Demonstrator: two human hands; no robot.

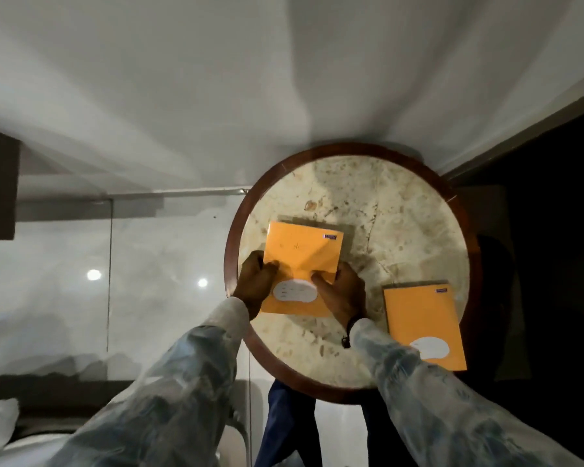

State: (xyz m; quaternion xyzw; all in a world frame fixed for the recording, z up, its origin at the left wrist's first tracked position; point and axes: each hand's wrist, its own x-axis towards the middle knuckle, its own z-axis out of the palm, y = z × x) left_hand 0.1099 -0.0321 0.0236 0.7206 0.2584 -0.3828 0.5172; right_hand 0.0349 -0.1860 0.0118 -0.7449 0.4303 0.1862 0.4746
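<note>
An orange booklet (302, 256) with a white label lies in the middle of a round marble table (402, 210) with a dark wooden rim. My left hand (255, 281) grips its left edge, thumb on the cover. At the booklet's right edge, my right hand (343, 296) holds it with the fingers curled and fingertips on the cover. A second orange booklet (422, 315) with the same white label lies flat near the table's right front edge, apart from both hands.
White curtains (182, 96) hang behind the table. A glossy pale floor (115, 298) with light reflections lies to the left. Dark furniture stands at the right. My legs in blue trousers (284, 426) are under the table's near rim.
</note>
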